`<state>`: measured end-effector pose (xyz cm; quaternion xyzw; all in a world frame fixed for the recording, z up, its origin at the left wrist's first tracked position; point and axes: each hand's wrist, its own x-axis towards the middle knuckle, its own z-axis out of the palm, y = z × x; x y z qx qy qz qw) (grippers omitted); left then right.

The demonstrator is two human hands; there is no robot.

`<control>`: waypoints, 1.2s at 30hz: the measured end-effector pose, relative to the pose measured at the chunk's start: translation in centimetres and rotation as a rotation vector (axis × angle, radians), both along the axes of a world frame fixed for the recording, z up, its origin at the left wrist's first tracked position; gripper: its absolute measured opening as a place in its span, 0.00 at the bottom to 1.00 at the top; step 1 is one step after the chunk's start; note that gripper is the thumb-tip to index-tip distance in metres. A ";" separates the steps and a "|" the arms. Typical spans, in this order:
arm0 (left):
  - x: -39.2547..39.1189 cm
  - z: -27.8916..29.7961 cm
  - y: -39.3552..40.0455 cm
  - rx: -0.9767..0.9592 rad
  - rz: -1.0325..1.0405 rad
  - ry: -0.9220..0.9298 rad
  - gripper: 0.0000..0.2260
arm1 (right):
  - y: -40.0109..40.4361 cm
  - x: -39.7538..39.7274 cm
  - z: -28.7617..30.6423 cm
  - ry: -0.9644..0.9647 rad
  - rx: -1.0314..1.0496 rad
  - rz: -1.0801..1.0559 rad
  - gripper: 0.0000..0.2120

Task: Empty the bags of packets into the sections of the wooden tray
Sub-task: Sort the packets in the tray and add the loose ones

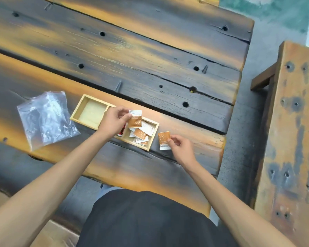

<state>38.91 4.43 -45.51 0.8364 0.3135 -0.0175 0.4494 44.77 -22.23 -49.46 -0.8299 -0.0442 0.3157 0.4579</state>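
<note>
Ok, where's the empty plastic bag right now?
In the head view, the plastic bag lies flat on the table, just left of the wooden tray.

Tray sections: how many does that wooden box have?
3: left section, holding no packets; middle section, mostly hidden under the left hand; right section, holding packets.

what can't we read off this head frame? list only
- Middle section of the wooden tray: mostly hidden by the left hand; only a bit of red shows.
- Print on the packet in the left hand and on the packet in the right hand: too small to read.
- Clear bags: crumpled and glary, contents unclear.
- Packet count in the right section: they overlap.
</note>
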 end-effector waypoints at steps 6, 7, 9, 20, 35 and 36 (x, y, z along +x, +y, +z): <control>-1.6 -0.7 0.2 -0.013 -0.076 0.085 0.07 | 3.8 -1.1 0.7 0.012 0.029 -0.047 0.10; -1.6 -1.0 0.1 -0.013 -0.102 0.094 0.08 | 4.4 -1.3 0.7 0.006 0.021 -0.049 0.11; -1.4 -1.4 -0.2 0.003 -0.150 0.100 0.08 | 5.5 -1.7 0.6 0.000 0.006 -0.058 0.13; -2.9 -3.7 0.5 0.378 -0.470 -0.078 0.13 | 7.3 -4.7 -0.5 -0.361 -0.222 0.127 0.20; -6.9 -5.6 0.7 0.675 -1.001 0.129 0.31 | 7.4 -8.4 -3.5 -0.567 -0.580 0.595 0.31; -6.9 -5.7 0.9 0.688 -1.026 0.133 0.32 | 7.7 -8.5 -3.6 -0.576 -0.599 0.592 0.32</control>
